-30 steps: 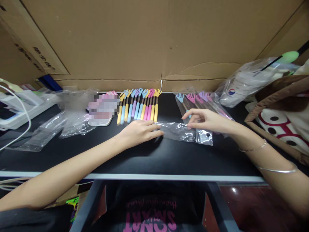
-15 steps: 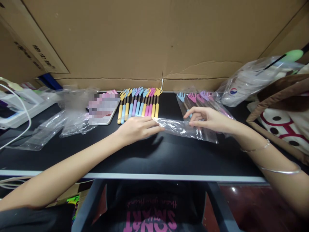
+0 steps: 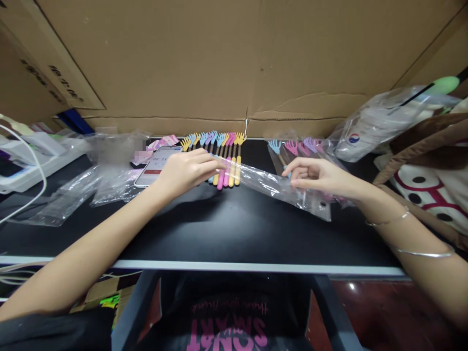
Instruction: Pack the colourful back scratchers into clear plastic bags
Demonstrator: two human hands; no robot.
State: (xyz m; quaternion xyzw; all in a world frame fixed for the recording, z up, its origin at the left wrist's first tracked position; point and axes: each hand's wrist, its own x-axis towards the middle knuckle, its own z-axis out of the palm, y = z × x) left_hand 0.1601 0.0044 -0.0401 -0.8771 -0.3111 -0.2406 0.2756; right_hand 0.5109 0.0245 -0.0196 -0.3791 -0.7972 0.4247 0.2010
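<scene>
Left hand (image 3: 186, 170) has its fingers (image 3: 214, 165) narrowed on one end of a clear plastic bag (image 3: 270, 187). The right hand (image 3: 318, 176) pinches the same bag further along. With two grips, the film hangs stretched and tilted between them, its loose corner drooping below the right fingers toward the bench (image 3: 219, 229). Just beneath the left fingers lies a row of pastel back scratchers (image 3: 228, 141), and a phone (image 3: 157, 163) sits to their left.
</scene>
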